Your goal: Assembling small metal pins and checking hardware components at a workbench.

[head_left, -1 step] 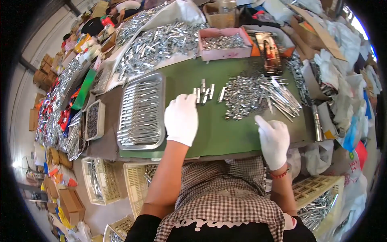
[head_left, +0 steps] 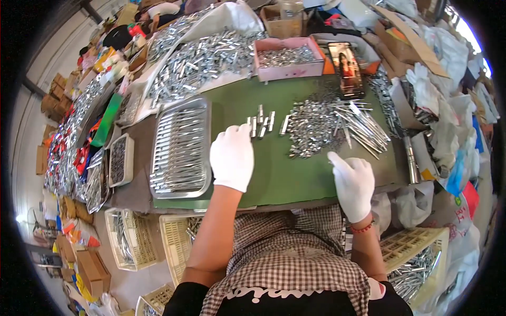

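Observation:
My left hand (head_left: pixel 232 158), in a white glove, is over the green work mat (head_left: pixel 284 184) with its fingers curled together. Its fingertips close at the nearest of several short, shiny metal tubes (head_left: pixel 262 129). My right hand (head_left: pixel 354 181), also gloved in white, is closed at the mat's near right, thumb and forefinger together; whatever is at their tips is too small to make out. Beyond it lie a heap of small metal pieces (head_left: pixel 312 129) and a bundle of thin metal rods (head_left: pixel 367 131). A metal tray (head_left: pixel 207 158) of neatly lined-up rod-like parts is left of my left hand.
At the back are a pink box (head_left: pixel 291 72) of small metal parts and a large pile of metal pieces (head_left: pixel 200 60). A phone (head_left: pixel 346 71) stands behind the rods. A small white bin (head_left: pixel 128 158) is at the left; plastic crates (head_left: pixel 132 239) are below the table edge.
The whole view has shifted slightly to the left. Both hands keep nearly the same places among the parts.

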Motion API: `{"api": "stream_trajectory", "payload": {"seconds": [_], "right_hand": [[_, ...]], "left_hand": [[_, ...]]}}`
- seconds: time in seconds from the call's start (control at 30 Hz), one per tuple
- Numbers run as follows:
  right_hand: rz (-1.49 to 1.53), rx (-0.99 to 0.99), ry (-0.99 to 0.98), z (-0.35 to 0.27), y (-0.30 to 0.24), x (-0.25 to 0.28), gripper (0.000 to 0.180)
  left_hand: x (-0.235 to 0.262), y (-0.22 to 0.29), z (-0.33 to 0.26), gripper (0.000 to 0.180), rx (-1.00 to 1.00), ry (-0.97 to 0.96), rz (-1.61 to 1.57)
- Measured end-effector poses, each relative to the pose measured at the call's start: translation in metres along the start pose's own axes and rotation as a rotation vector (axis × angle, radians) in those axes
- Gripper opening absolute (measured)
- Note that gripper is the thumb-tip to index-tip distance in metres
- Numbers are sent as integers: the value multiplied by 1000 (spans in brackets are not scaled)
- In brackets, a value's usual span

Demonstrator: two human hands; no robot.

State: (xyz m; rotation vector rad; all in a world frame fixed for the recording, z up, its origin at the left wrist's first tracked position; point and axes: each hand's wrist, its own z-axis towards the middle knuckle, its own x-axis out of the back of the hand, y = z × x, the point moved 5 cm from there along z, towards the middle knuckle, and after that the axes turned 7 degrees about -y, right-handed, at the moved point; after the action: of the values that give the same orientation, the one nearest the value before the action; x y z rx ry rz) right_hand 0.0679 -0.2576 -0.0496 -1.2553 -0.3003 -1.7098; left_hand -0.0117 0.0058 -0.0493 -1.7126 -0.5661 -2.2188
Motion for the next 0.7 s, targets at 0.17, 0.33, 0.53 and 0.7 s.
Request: {"api": "stream_trajectory", "payload": {"seconds": [0.17,0.33,0.53,0.7], "right_hand": [[26,11,22,-3,0,2,38],[31,-2,73,-5,5,2,33],[96,-14,137,-7,6,4,15],[29,33,-16,-5,2,7,18]], "left_hand": [[-1,2,-3,8,-31,44,-19],[9,4,-8,8,86,132,-47],[42,69,-30,19,-227,-59,-56],[7,110,-54,21,-500,-203,-367]]}}
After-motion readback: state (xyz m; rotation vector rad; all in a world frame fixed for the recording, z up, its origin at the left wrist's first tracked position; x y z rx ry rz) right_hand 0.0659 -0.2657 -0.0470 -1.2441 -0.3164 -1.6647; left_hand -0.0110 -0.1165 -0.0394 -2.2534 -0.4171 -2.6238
